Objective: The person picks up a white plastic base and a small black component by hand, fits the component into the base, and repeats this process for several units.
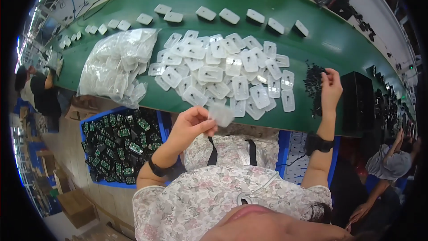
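My left hand [195, 122] grips a translucent white plastic cover [221, 115] by its edge, in front of the table's near side; the cover is slightly blurred. Over at the right, my right hand [331, 87] has thumb and fingers pinched together at the upper edge of a pile of tiny black parts [313, 89]. What sits between those fingertips is too small to make out. Between the hands spreads a heap of similar white covers [210, 74], many with a small black piece at the centre.
A large clear plastic bag [117, 64] of pale parts lies left of the heap on the green table [187, 0]. White rounded cases [229, 16] form a row behind. A black box [356, 100] stands at right. Below left, a blue crate [129, 183] holds green circuit boards. Other people sit at both sides.
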Available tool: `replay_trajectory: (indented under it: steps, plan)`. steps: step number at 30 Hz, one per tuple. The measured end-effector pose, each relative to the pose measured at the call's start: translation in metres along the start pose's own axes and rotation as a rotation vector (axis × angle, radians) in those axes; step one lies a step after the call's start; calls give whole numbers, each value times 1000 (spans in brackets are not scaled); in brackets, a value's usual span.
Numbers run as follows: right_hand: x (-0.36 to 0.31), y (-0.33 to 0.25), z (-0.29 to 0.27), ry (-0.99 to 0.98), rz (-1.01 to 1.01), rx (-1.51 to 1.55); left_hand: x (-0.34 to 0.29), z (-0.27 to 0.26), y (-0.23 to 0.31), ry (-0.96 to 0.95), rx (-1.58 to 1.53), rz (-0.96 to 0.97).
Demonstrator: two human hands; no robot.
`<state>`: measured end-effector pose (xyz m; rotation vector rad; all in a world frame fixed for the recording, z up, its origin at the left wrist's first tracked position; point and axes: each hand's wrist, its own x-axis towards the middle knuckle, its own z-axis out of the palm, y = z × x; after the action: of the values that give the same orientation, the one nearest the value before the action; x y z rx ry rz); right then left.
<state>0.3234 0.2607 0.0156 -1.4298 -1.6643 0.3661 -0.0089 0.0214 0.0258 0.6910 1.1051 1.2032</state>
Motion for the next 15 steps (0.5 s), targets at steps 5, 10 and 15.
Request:
replay_trajectory:
  steps: [5, 10, 15]
  plan:
    - [26, -4, -6, 180, -290, -76, 51, 51, 2, -46, -124, 76]
    - [8, -30, -1, -260, 55, 678, 78, 91, 1, -43, -74, 35]
    - [-17, -64, 11, -474, 216, 900, 96, 135, 0, -51, -118, 71]
